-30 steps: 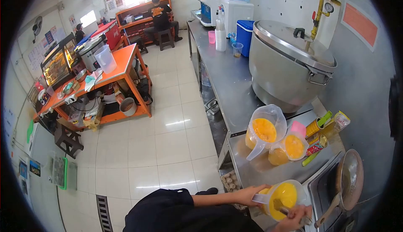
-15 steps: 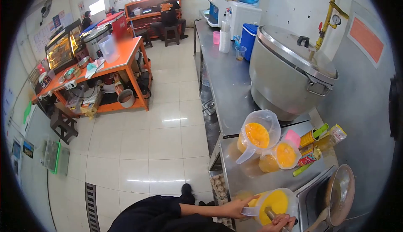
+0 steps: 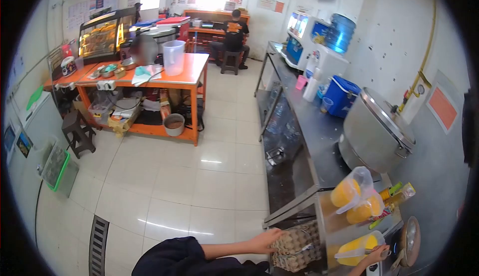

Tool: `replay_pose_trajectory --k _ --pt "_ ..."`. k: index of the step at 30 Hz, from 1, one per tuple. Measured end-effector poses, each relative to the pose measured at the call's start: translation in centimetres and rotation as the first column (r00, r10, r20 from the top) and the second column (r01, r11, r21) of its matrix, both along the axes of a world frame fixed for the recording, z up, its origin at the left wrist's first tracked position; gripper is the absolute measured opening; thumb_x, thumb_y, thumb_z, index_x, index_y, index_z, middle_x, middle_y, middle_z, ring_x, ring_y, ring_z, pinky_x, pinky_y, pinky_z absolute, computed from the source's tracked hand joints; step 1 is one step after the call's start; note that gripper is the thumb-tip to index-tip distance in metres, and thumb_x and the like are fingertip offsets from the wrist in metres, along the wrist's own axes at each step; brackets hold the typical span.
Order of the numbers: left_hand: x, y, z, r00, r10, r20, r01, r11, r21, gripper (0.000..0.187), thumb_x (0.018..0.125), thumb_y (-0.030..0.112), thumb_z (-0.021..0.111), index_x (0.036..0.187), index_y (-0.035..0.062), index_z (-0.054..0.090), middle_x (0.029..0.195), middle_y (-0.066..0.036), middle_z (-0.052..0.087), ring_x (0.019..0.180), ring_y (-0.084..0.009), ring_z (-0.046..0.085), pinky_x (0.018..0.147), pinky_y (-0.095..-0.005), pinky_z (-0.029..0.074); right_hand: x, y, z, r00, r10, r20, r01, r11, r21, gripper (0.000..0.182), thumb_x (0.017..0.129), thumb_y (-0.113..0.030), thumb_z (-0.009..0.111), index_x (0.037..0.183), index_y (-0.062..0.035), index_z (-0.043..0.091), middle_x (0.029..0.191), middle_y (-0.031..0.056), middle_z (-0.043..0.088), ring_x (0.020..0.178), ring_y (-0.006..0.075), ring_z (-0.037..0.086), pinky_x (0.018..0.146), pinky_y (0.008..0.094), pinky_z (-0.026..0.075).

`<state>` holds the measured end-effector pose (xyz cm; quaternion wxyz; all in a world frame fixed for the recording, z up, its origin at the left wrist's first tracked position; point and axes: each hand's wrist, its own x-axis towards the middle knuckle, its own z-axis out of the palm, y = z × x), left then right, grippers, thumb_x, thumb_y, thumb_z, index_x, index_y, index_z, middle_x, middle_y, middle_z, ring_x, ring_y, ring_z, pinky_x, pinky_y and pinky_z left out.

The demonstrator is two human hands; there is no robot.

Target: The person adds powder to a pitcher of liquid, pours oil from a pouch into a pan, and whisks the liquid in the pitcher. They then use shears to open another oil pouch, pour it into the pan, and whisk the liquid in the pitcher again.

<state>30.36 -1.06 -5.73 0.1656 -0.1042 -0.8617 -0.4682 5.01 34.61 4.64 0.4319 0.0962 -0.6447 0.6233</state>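
Below the steel counter, my left hand [image 3: 269, 239] grips the edge of a stack of grey-brown cardboard egg trays [image 3: 298, 248]. My right hand [image 3: 378, 255] is closed around the handle of a utensil whose lower end is in a clear plastic pitcher [image 3: 360, 246] of yellow liquid, like beaten egg. The utensil's kind does not show. Two more clear pitchers stand behind that one: one pitcher [image 3: 348, 191] holds orange-yellow liquid, and the other pitcher [image 3: 366, 207] is just in front of it.
A wok [image 3: 410, 241] sits at the right, beside the pitcher. A large steel pot [image 3: 374, 131] and a blue cooler box [image 3: 342, 96] stand farther along the counter [image 3: 319, 136]. Across the tiled floor is an orange table [image 3: 192, 69]. A person [image 3: 234, 36] sits at the back.
My left hand has left the pitcher and moved down to the egg trays. The right hand stays at the pitcher with the utensil. My view has tilted up and turned left.
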Motion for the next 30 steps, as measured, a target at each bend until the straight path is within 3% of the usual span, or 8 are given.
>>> replay_pose_trajectory --k 2,9,13,17,20,23,27,30 --pt "5.9 -5.2 -2.2 0.978 0.107 0.181 -0.106 0.994 -0.015 0.065 0.07 0.017 0.067 0.126 0.0053 0.035 0.114 -0.018 0.043 0.109 -0.0336 0.042 0.092 -0.0398 0.036 0.5 0.7 0.7 0.961 0.044 0.273 -0.061 0.997 0.054 0.012 0.083 -0.01 0.054 0.075 -0.0007 0.052 0.062 0.0013 0.047 0.058 0.0108 0.047 0.054 0.0252 0.038" --pt "28.9 -19.2 -17.5 0.498 0.61 0.616 -0.597 0.757 -0.267 0.062 0.067 0.033 0.07 0.116 0.0033 0.048 0.116 -0.019 0.05 0.11 -0.0329 0.045 0.093 -0.0402 0.038 -4.7 1.6 -1.7 0.955 -0.22 0.201 0.221 0.975 0.015 0.017 0.084 -0.015 0.056 0.079 0.0013 0.054 0.07 0.0031 0.05 0.064 0.0146 0.047 0.06 0.027 0.04" --pt "40.9 -19.8 -23.0 -0.026 0.634 0.773 -0.74 0.508 -0.441 0.064 0.063 0.035 0.07 0.112 -0.0004 0.049 0.112 -0.02 0.053 0.107 -0.0351 0.049 0.088 -0.0413 0.043 -3.2 1.5 -1.2 0.96 -0.279 -0.025 0.28 0.955 0.094 0.027 0.084 -0.017 0.056 0.062 -0.0083 0.043 0.055 -0.0033 0.038 0.047 0.0079 0.035 0.045 0.0249 0.029" --pt "47.4 -15.7 -26.7 -0.186 0.479 0.858 -0.882 0.304 -0.36 0.065 0.064 0.035 0.068 0.106 -0.0086 0.047 0.102 -0.028 0.055 0.099 -0.0387 0.054 0.085 -0.0405 0.044 -0.6 0.3 0.5 0.92 -0.345 0.187 0.352 0.936 -0.007 0.027 0.083 -0.021 0.057 0.063 -0.0079 0.045 0.056 -0.0026 0.041 0.049 0.0085 0.037 0.047 0.0247 0.031" --pt "46.7 -12.2 -26.1 -0.161 0.419 0.894 -0.849 0.402 -0.342 0.065 0.064 0.034 0.067 0.106 -0.009 0.046 0.104 -0.029 0.054 0.099 -0.0408 0.053 0.085 -0.0422 0.044 -3.6 4.3 -1.4 0.902 -0.303 0.308 0.307 0.951 0.037 0.026 0.082 -0.022 0.059 0.096 -0.0003 0.062 0.069 0.002 0.056 0.058 0.0128 0.047 0.056 0.0271 0.04" --pt "43.1 -10.0 -25.5 -0.23 0.443 0.866 -0.839 0.361 -0.408 0.062 0.065 0.033 0.065 0.107 -0.0081 0.046 0.106 -0.028 0.052 0.098 -0.0432 0.052 0.085 -0.0441 0.044 -4.6 6.2 -2.2 0.938 -0.272 0.216 0.233 0.954 0.189 0.024 0.081 -0.021 0.06 0.088 0.0012 0.062 0.068 0.0011 0.056 0.058 0.0119 0.047 0.055 0.0261 0.039" --pt "38.6 -11.6 -23.4 -0.002 0.503 0.864 -0.773 0.547 -0.321 0.058 0.067 0.032 0.061 0.109 -0.0052 0.047 0.105 -0.028 0.052 0.097 -0.0434 0.051 0.084 -0.045 0.044 -5.5 6.9 -1.9 0.941 -0.211 0.266 0.158 0.966 0.206 0.021 0.079 -0.02 0.061 0.075 0.0004 0.059 0.065 0.0002 0.053 0.057 0.013 0.047 0.056 0.0267 0.039" --pt "35.1 -13.3 -22.9 -0.021 0.593 0.805 -0.783 0.49 -0.382 0.058 0.067 0.033 0.062 0.11 -0.0037 0.048 0.102 -0.027 0.054 0.101 -0.0406 0.051 0.086 -0.0423 0.043 -6.4 6.1 -1.0 0.933 -0.303 0.192 0.307 0.952 0.009 0.022 0.079 -0.019 0.059 0.066 -0.0034 0.051 0.058 0.0001 0.048 0.051 0.0126 0.045 0.05 0.0268 0.037"
